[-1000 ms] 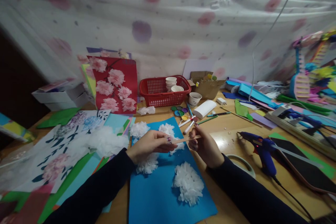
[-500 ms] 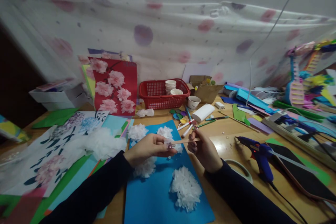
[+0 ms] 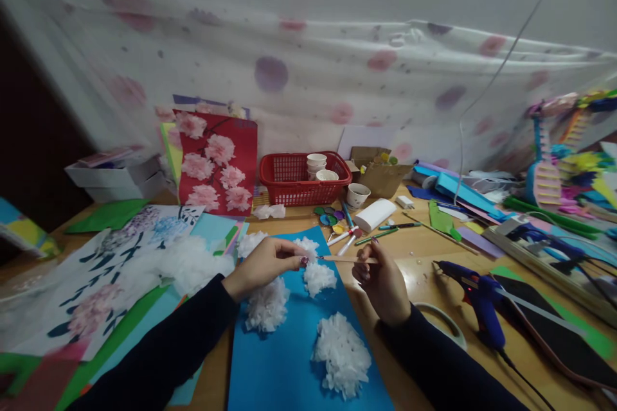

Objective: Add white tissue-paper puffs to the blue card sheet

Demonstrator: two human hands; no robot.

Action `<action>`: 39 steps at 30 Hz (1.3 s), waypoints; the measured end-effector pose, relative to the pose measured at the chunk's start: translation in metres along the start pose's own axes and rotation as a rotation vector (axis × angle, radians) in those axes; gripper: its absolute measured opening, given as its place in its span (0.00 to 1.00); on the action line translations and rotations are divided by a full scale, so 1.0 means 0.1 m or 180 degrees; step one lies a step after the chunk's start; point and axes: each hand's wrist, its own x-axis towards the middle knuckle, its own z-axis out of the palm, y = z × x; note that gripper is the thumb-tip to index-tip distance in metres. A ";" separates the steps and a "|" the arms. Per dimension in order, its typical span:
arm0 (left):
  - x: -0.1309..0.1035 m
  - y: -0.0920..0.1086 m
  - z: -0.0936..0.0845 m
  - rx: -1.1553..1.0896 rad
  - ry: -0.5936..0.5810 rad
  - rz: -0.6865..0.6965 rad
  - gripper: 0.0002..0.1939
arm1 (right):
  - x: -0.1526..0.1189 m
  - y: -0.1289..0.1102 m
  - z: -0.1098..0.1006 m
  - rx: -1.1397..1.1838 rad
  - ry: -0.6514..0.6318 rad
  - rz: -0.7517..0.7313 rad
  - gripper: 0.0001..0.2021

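The right hand [image 3: 385,282] has its fingers closed around a thin light-brown stick [image 3: 344,259], which lies nearly level above a blue sheet [image 3: 289,372] and points toward 9 o'clock. At that end, just beside the dark tip, the left hand [image 3: 260,266] has thumb and finger brought close together; whether something small sits between them cannot be told.

Clock directions are taken from the stick. White tissue flowers rest on the sheet: a big one [image 3: 342,356] at 6 o'clock, another [image 3: 267,305] at 8 o'clock below the left hand, and a smaller one [image 3: 320,278] nearer, also at 8. Two more stand toward 9 and 10, one partly covered by the left hand.

Farther out on the table [image 3: 409,250], a white fluffy pile [image 3: 187,266] lies at 9 o'clock. A red card with pink flowers [image 3: 216,160] stands at 10, and a red basket [image 3: 303,194] with paper cups in it at 11. Markers [image 3: 348,243] lie at 12. A blue glue gun [image 3: 475,292] lies between 3 and 4, and a pale ring [image 3: 456,327] at 4, beside the right sleeve. Beyond the gun is a dark flat slab [image 3: 554,327].
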 end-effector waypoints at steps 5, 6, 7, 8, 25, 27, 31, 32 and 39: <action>-0.01 0.00 -0.02 0.0034 -0.0108 0.0056 0.13 | 0.00 0.04 -0.01 -0.0025 -0.0334 0.0061 0.19; -0.01 0.00 -0.02 0.0024 -0.0159 0.0075 0.12 | 0.00 0.04 -0.02 -0.0024 -0.0431 0.0081 0.19; -0.01 -0.01 -0.01 0.0030 -0.0211 0.0098 0.11 | 0.01 0.05 -0.03 -0.0031 -0.0510 0.0083 0.19; 0.00 -0.02 -0.01 0.0057 -0.0251 0.0125 0.11 | 0.01 0.05 -0.04 -0.0048 -0.0568 0.0076 0.19; 0.00 -0.09 0.08 -0.0377 -0.0528 -0.0054 0.12 | 0.01 0.04 -0.04 -0.0057 -0.0793 0.0119 0.20; 0.00 -0.07 0.09 -0.0430 -0.0522 -0.0099 0.12 | 0.01 0.04 -0.04 -0.0096 -0.0742 0.0098 0.20; -0.02 -0.02 0.09 -0.0611 -0.0581 -0.0172 0.13 | 0.01 0.04 -0.03 -0.0081 -0.0627 0.0092 0.20; -0.03 -0.02 0.09 -0.0690 -0.0589 -0.0218 0.13 | 0.01 0.04 -0.03 -0.0084 -0.0596 0.0082 0.19; -0.04 -0.03 0.08 -0.0718 -0.0513 -0.0251 0.16 | -0.01 0.04 0.01 -0.0291 -0.0453 -0.0168 0.20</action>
